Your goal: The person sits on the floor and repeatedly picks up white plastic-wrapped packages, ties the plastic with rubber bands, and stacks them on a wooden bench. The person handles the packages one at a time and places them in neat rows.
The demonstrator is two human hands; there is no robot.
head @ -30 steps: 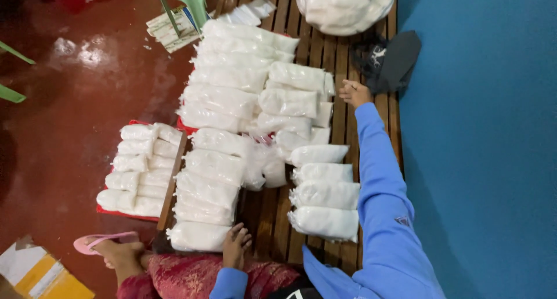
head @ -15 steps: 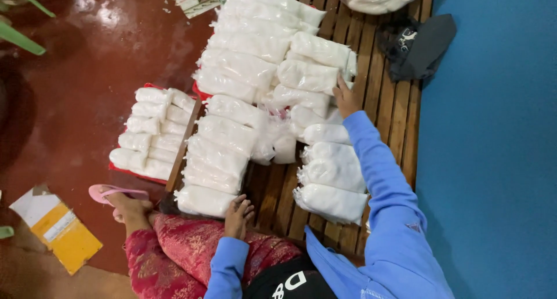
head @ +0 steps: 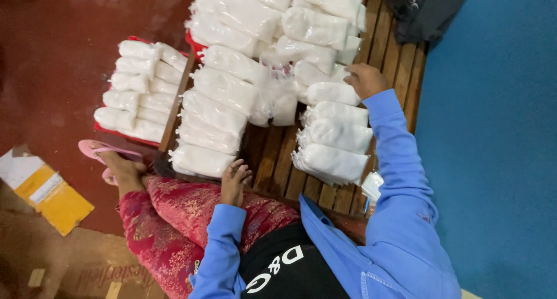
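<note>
Head view: the right hand has drawn back toward the body and now rests, fingers curled, on the white packets in the right row on the slatted counter. The left hand lies released beside the nearest packet, as before.

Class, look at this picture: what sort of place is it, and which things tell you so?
Probably a small home packing spot: rows of white filled bags on a slatted wooden platform, more in a red tray on the floor.
</note>
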